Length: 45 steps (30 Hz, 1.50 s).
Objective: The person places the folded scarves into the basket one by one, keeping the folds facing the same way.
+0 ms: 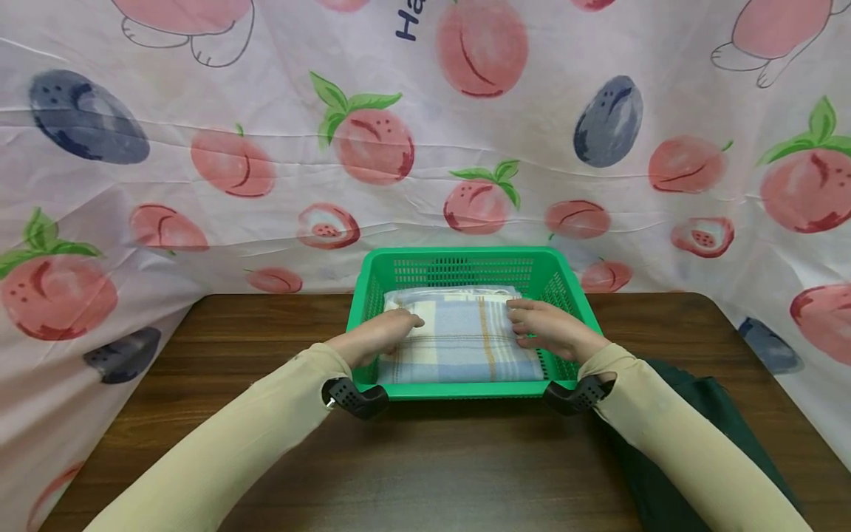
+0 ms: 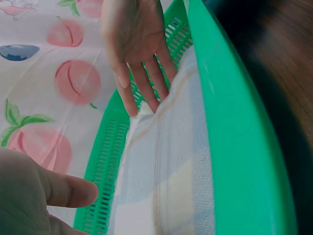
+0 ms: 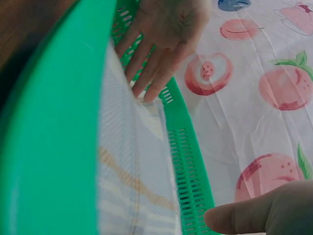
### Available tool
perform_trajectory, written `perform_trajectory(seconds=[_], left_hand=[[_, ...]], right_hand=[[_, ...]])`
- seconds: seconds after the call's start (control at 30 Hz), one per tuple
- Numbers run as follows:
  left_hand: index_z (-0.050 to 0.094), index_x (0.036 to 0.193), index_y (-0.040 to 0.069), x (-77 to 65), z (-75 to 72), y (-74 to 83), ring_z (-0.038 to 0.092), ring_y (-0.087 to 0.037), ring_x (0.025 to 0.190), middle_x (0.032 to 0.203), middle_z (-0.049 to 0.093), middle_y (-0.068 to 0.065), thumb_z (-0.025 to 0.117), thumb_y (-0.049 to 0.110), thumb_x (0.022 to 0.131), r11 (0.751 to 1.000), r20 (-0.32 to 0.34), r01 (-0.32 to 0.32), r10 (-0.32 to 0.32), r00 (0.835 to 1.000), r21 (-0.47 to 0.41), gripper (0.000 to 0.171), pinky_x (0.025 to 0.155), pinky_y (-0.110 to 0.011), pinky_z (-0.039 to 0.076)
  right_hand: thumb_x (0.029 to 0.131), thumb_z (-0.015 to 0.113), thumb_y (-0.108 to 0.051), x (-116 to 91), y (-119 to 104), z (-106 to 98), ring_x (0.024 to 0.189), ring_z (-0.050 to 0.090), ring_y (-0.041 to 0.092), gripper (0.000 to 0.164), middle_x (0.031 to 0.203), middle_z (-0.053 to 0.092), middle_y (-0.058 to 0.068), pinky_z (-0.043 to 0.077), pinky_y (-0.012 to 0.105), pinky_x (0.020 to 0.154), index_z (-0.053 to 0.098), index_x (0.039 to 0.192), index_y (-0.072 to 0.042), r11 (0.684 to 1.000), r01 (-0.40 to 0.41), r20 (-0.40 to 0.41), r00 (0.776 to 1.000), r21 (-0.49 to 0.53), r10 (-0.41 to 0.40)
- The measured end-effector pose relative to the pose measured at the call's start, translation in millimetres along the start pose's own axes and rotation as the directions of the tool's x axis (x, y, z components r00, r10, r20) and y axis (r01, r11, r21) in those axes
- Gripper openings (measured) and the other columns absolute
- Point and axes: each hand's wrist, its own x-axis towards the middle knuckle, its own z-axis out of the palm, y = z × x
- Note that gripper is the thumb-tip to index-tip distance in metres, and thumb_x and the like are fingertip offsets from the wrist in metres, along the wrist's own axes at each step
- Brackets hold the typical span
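A folded plaid cloth (image 1: 459, 343), pale blue and cream with tan stripes, lies in a green plastic basket (image 1: 465, 390). At the cloth's left side is my left hand (image 1: 380, 336), its fingers straight and the tips right at the cloth's edge, as the right wrist view shows. My right hand (image 1: 553, 330) is over the right side, fingers extended; in the left wrist view its fingertips come down beside the cloth (image 2: 171, 147). Both thumbs stand away from the cloth, and neither hand grips it.
The basket stands on a dark brown wooden table (image 1: 465, 465). Dark green fabric (image 1: 718, 414) lies at the right, partly under my right forearm. A fruit-printed curtain (image 1: 279, 96) hangs behind the table and along its sides.
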Motion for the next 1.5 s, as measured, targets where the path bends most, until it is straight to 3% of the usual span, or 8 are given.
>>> perform_trajectory(seconds=[0.27, 0.5, 0.73, 0.9, 1.13, 1.3, 1.37, 1.5], left_hand=[[0.034, 0.147, 0.001, -2.3, 3.7, -6.6, 0.023, -0.034, 0.144, 0.158, 0.019, -0.018, 0.036, 0.023, 0.102, 0.999, -0.069, -0.015, 0.012, 0.998, -0.043, 0.050, 0.111, -0.048, 0.033], [0.028, 0.149, 0.001, -14.1, 5.3, -9.2, 0.017, -0.035, 0.145, 0.157, 0.024, -0.018, 0.039, 0.025, 0.100, 0.998, -0.174, -0.067, 0.063, 0.983, -0.016, 0.056, 0.115, -0.049, 0.023], [0.030, 0.148, -0.001, -32.2, 13.9, -16.8, 0.031, -0.037, 0.140, 0.149, 0.036, -0.023, 0.044, 0.023, 0.098, 0.972, -0.270, -0.194, 0.223, 0.937, 0.131, 0.057, 0.112, -0.051, 0.028], [0.032, 0.146, -0.003, -47.4, 17.2, -25.7, 0.033, -0.037, 0.139, 0.148, 0.038, -0.023, 0.047, 0.019, 0.098, 0.940, -0.295, -0.295, 0.334, 0.895, 0.169, 0.055, 0.112, -0.052, 0.028], [0.035, 0.146, 0.002, -73.2, 18.7, -37.4, 0.031, -0.035, 0.141, 0.150, 0.036, -0.019, 0.048, 0.019, 0.099, 0.921, -0.309, -0.347, 0.386, 0.869, 0.176, 0.052, 0.112, -0.054, 0.027], [0.037, 0.146, 0.005, -90.8, 20.2, -44.6, 0.034, -0.034, 0.139, 0.149, 0.039, -0.017, 0.050, 0.020, 0.099, 0.906, -0.329, -0.382, 0.422, 0.845, 0.181, 0.050, 0.109, -0.054, 0.031], [0.038, 0.146, 0.006, -96.0, 21.5, -47.0, 0.036, -0.033, 0.138, 0.149, 0.040, -0.015, 0.051, 0.021, 0.099, 0.900, -0.336, -0.395, 0.435, 0.836, 0.183, 0.050, 0.108, -0.054, 0.033], [0.040, 0.145, 0.007, -103.8, 24.7, -51.3, 0.039, -0.034, 0.136, 0.148, 0.041, -0.013, 0.052, 0.023, 0.099, 0.889, -0.343, -0.418, 0.459, 0.820, 0.189, 0.050, 0.105, -0.054, 0.037]], right_hand=[[0.105, 0.032, -0.017, -2, 3, 1, 0.143, 0.017, 0.043, 0.055, 0.156, 0.009, 0.028, 0.031, 0.048, 0.112, 0.009, 0.153, -0.001, 1.000, -0.001, -0.023, 1.000, 0.008, 0.001], [0.105, 0.035, -0.019, -18, 5, -5, 0.142, 0.023, 0.041, 0.055, 0.155, 0.017, 0.027, 0.032, 0.047, 0.112, 0.012, 0.152, 0.000, 0.997, 0.082, -0.047, 0.996, 0.006, -0.082], [0.105, 0.036, -0.024, -30, 12, -15, 0.139, 0.032, 0.040, 0.055, 0.151, 0.027, 0.027, 0.031, 0.049, 0.112, 0.018, 0.151, 0.000, 0.985, 0.173, -0.118, 0.978, 0.012, -0.170], [0.105, 0.038, -0.031, -40, 23, -17, 0.133, 0.041, 0.039, 0.054, 0.147, 0.036, 0.026, 0.034, 0.051, 0.109, 0.028, 0.149, -0.001, 0.965, 0.257, -0.185, 0.947, -0.056, -0.263], [0.104, 0.040, -0.033, -60, 35, -17, 0.122, 0.055, 0.032, 0.049, 0.138, 0.051, 0.023, 0.043, 0.050, 0.102, 0.041, 0.143, -0.003, 0.940, 0.307, -0.259, 0.905, -0.152, -0.337], [0.103, 0.041, -0.034, -75, 40, -17, 0.104, 0.062, 0.004, 0.048, 0.133, 0.056, 0.021, 0.050, 0.038, 0.094, 0.046, 0.140, -0.004, 0.931, 0.304, -0.281, 0.893, -0.201, -0.352], [0.103, 0.042, -0.033, -80, 42, -17, 0.100, 0.061, -0.001, 0.046, 0.131, 0.057, 0.021, 0.052, 0.032, 0.091, 0.047, 0.139, -0.004, 0.925, 0.318, -0.283, 0.885, -0.208, -0.369], [0.103, 0.042, -0.030, -90, 46, -19, 0.100, 0.063, 0.003, 0.043, 0.125, 0.062, 0.015, 0.053, 0.027, 0.084, 0.049, 0.136, -0.003, 0.903, 0.365, -0.285, 0.862, -0.227, -0.420]])
